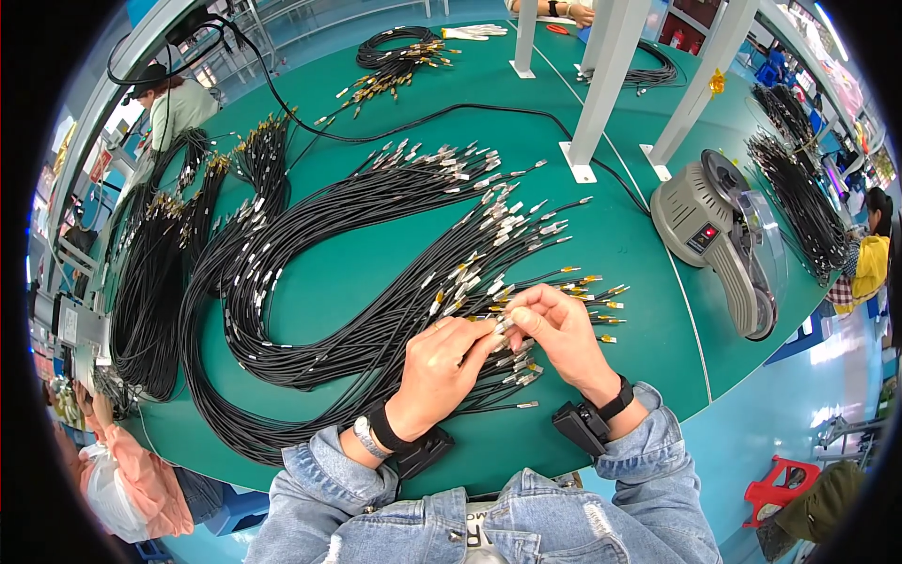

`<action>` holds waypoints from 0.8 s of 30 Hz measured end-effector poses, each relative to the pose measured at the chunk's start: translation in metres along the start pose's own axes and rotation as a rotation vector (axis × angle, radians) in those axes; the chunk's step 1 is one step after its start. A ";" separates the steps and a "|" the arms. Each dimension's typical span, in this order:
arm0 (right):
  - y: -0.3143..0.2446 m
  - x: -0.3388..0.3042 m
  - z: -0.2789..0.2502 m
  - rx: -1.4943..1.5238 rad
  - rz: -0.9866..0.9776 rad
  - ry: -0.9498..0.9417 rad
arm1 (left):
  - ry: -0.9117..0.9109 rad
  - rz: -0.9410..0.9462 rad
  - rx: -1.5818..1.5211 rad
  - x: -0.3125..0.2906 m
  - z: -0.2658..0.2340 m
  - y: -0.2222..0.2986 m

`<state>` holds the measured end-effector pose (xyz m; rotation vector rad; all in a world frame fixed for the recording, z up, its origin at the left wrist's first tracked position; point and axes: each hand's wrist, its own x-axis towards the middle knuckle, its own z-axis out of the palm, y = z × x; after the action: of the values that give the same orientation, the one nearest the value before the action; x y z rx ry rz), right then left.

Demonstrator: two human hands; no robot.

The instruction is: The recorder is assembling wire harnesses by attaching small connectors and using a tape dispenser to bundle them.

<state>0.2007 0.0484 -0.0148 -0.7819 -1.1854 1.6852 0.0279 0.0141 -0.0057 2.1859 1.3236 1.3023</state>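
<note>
Both my hands meet over the near ends of a large bundle of black cables that curves in a U across the green table. My left hand pinches a small, light-coloured cable end between thumb and fingers. From the other side, my right hand closes thumb and forefinger on the same end. The fingers partly hide its exact shape. Around them lie many loose cable ends with silver connectors and white or yellow tags.
A grey tape dispenser stands at the right of the green table. White metal posts rise at the back. More cable bundles hang at the left edge and lie coiled at the back. A power cord crosses the table; other people sit nearby.
</note>
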 end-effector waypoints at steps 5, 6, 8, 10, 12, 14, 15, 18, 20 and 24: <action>-0.001 0.000 -0.001 -0.111 0.027 -0.023 | 0.015 0.039 0.056 -0.003 0.004 -0.002; 0.000 0.000 -0.002 -0.139 0.036 -0.018 | 0.020 0.062 0.071 -0.004 0.005 -0.002; 0.001 0.000 -0.003 -0.195 0.054 -0.007 | 0.030 0.107 0.101 -0.005 0.007 -0.003; 0.001 -0.001 -0.003 -0.202 0.052 -0.003 | 0.032 0.113 0.108 -0.005 0.009 -0.003; 0.002 -0.001 -0.002 -0.219 0.047 0.004 | 0.040 0.126 0.122 -0.006 0.010 -0.004; 0.003 -0.001 -0.002 -0.219 0.048 0.004 | 0.034 0.122 0.117 -0.007 0.011 -0.004; 0.003 -0.001 -0.002 -0.218 0.049 0.001 | 0.030 0.117 0.116 -0.007 0.011 -0.005; 0.005 -0.002 0.000 -0.215 0.063 -0.005 | 0.023 0.111 0.108 -0.007 0.010 -0.005; 0.006 -0.002 0.001 -0.213 0.090 -0.008 | 0.015 0.110 0.092 -0.007 0.010 -0.005; 0.005 -0.002 0.002 -0.214 0.073 0.006 | 0.053 0.126 0.085 -0.006 0.010 -0.006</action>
<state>0.1983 0.0456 -0.0186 -0.9707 -1.3635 1.6301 0.0319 0.0145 -0.0185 2.3414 1.3013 1.3823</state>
